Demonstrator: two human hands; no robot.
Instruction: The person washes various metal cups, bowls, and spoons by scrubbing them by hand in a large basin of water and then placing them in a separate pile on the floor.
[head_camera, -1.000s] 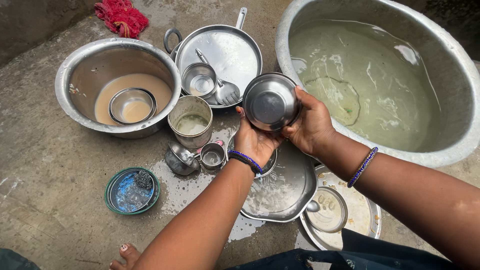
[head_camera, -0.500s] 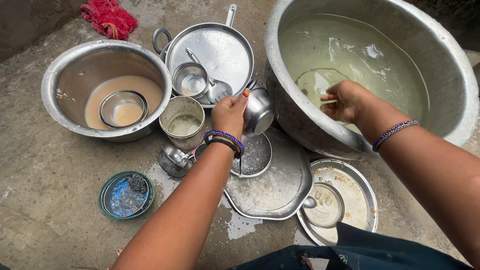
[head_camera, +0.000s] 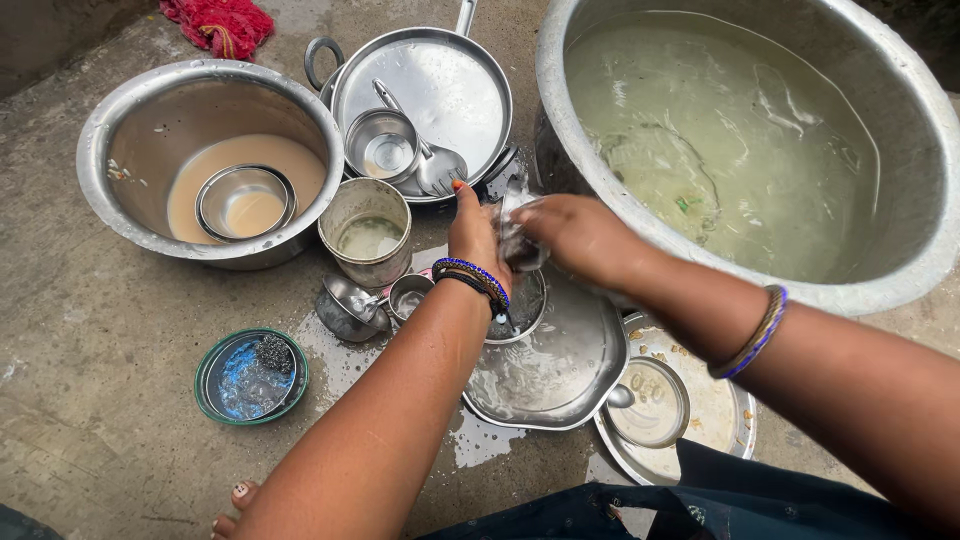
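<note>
My left hand (head_camera: 472, 240) grips a small steel bowl (head_camera: 516, 238), tilted on its side above the dirty plates. My right hand (head_camera: 572, 232) is pressed against the bowl's open face, fingers curled over it, and water runs off it. The bowl is mostly hidden between the two hands. Both hands hover beside the rim of a very large steel basin (head_camera: 905, 285) filled with cloudy water. Under them lie a small round plate (head_camera: 522, 310) and a larger angular steel plate (head_camera: 560, 370), both wet.
A wide steel pot (head_camera: 130, 120) at left holds brown water and a small bowl (head_camera: 243, 203). Behind are a lidded pan with a cup and spatula (head_camera: 430, 80), a steel tumbler (head_camera: 368, 235), small cups (head_camera: 405, 296), a green scrubber dish (head_camera: 250, 378), a food-stained plate (head_camera: 715, 415), a red cloth (head_camera: 220, 22).
My right hand has come out of the big basin's water and moved left onto the bowl. My left hand has kept hold of the bowl and tilted it.
</note>
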